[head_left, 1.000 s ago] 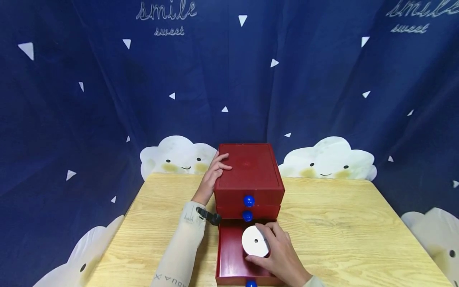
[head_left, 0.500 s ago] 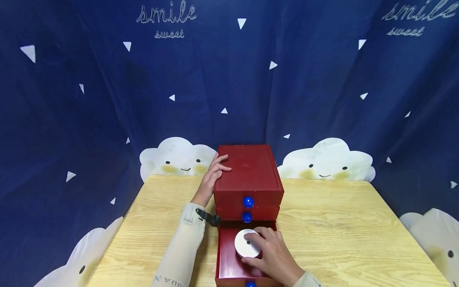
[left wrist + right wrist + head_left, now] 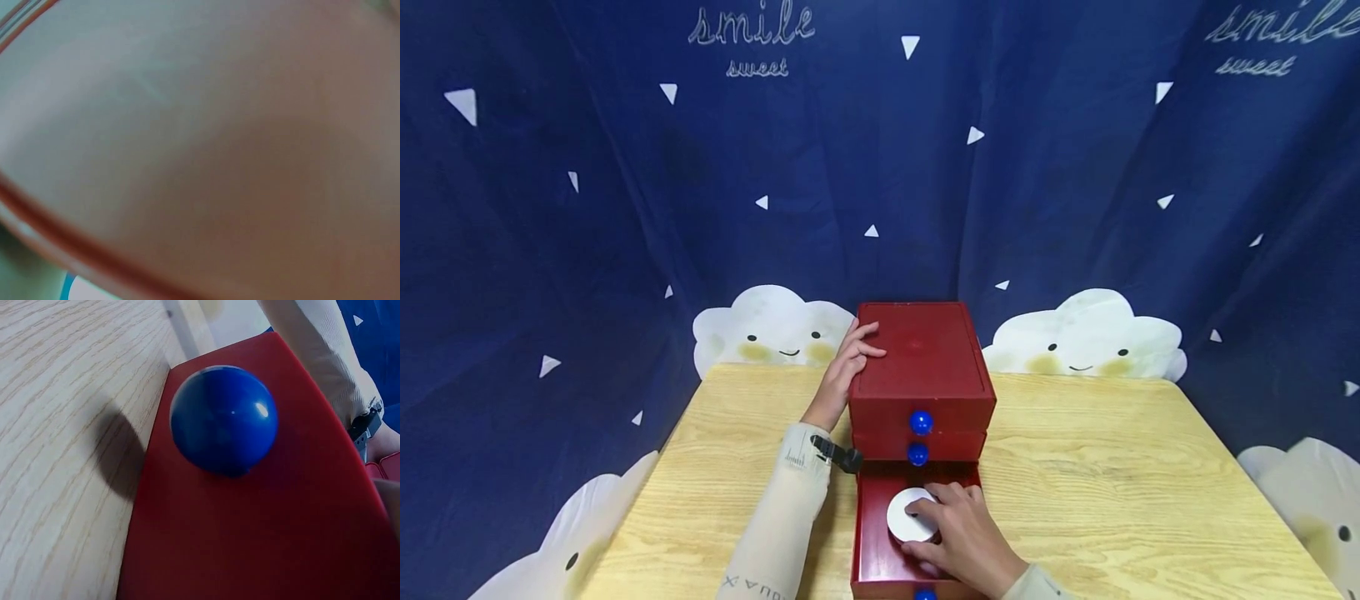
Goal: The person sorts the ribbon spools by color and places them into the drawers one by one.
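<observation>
A white round roll (image 3: pixel 901 518), perhaps of paper, lies over the floor of the pulled-out bottom drawer (image 3: pixel 876 562). My right hand (image 3: pixel 966 533) holds it from the right, thumb at its near edge and a finger across its top. My left hand (image 3: pixel 842 375) rests on the left edge of the red drawer cabinet (image 3: pixel 925 358), fingers lying over its top. The right wrist view shows the drawer's red front (image 3: pixel 250 537) and its blue knob (image 3: pixel 224 422) up close; neither the roll nor the right fingers show there. The left wrist view is a blurred close surface.
Two upper drawers are closed, each with a blue knob (image 3: pixel 921 422). The cabinet stands on a light wooden table (image 3: pixel 1090 483), with wood surface on both sides. Behind hangs a dark blue curtain (image 3: pixel 880 150) with white clouds.
The roll has moved left and slightly nearer inside the drawer with my right hand. A finger has come to lie across its top. The left hand has stayed put.
</observation>
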Action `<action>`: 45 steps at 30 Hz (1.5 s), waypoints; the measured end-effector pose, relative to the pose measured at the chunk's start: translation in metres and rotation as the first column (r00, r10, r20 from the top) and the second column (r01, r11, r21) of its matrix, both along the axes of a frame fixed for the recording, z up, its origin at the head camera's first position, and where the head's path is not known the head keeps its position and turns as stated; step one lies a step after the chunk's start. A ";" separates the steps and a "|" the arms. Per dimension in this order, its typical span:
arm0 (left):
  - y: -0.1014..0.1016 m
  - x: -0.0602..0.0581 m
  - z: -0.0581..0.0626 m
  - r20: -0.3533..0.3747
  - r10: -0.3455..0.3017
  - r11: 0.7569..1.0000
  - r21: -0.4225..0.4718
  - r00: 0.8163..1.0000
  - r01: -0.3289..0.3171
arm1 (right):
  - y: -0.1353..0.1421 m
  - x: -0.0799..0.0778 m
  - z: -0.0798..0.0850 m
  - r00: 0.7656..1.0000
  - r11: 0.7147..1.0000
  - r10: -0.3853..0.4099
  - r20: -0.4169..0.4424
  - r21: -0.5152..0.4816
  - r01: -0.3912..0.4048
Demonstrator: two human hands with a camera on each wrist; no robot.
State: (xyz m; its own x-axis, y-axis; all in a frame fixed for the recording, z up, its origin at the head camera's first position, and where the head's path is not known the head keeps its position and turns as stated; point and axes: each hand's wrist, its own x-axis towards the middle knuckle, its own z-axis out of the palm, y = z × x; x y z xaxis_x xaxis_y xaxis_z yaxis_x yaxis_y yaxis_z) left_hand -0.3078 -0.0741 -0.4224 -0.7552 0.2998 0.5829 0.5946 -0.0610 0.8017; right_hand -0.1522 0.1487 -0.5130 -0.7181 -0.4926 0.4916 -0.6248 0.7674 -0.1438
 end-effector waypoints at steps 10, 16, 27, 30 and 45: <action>-0.001 0.016 0.017 0.020 -0.021 1.000 -0.020 1.000 0.022 | -0.004 -0.001 0.000 0.987 0.998 -0.035 0.157 0.065 0.025; -0.001 0.012 0.017 0.017 -0.027 1.000 -0.009 0.999 0.027 | -0.006 -0.002 0.001 0.982 0.995 -0.052 0.179 0.093 0.036; 0.000 0.013 0.019 0.016 -0.033 0.999 0.003 0.999 0.033 | -0.005 -0.004 0.003 0.977 0.985 -0.082 0.195 0.165 0.050; -0.001 0.013 0.018 0.021 -0.025 1.000 -0.003 0.999 0.025 | -0.005 -0.004 0.003 0.975 0.984 -0.077 0.207 0.171 0.041; 0.000 0.014 0.019 0.013 -0.021 1.000 -0.011 1.000 0.021 | 0.000 -0.001 0.003 0.981 0.977 -0.035 0.190 0.215 -0.007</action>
